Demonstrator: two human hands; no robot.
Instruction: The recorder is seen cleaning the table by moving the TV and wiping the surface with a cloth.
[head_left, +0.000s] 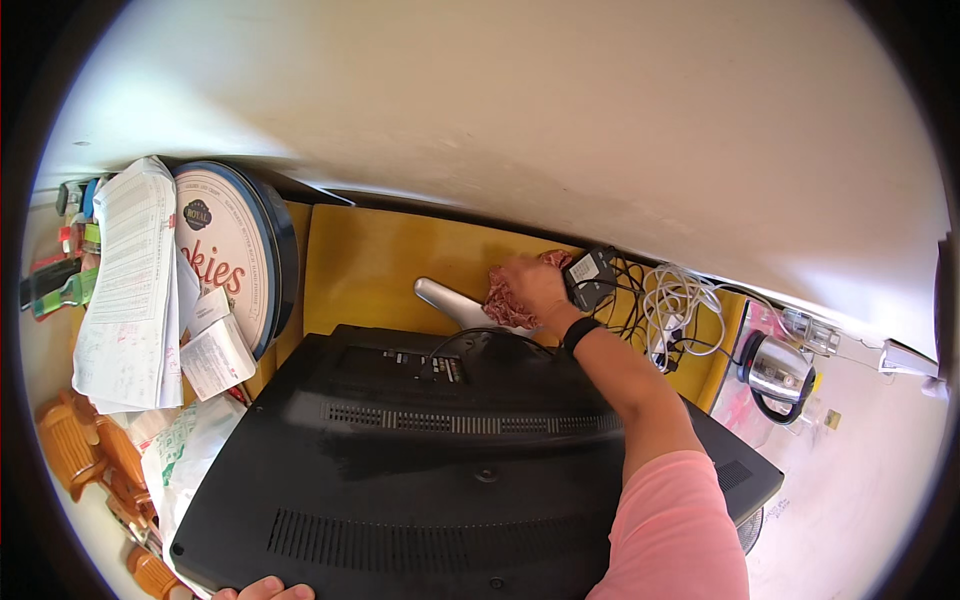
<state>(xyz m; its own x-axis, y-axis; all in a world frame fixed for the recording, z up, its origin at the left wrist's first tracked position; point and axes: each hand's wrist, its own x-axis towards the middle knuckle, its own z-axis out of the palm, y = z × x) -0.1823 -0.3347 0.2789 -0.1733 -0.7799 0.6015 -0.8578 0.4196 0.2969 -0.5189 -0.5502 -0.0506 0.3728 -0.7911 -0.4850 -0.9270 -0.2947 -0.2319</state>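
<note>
My right hand (531, 286) presses a crumpled red patterned cloth (507, 304) against the yellow cabinet top (375, 255), behind a black flat-screen television (420, 487). The cloth touches the silver leg of the television stand (446, 298). Vents, ports and a plugged-in cable show on the television's back, which faces up towards me. At the bottom edge of the view, the fingertips of my left hand (266, 589) curl over the television's upper rim. The rest of that hand is out of view.
Right of the cloth lie a black adapter box (592, 277), tangled white cables (686, 307) and a power strip (667, 337). Beyond stands a steel electric kettle (780, 371). Left are a round cookie tin (225, 247), stacked papers (135, 292) and a plastic bag (195, 442). A wall (525, 112) rises behind.
</note>
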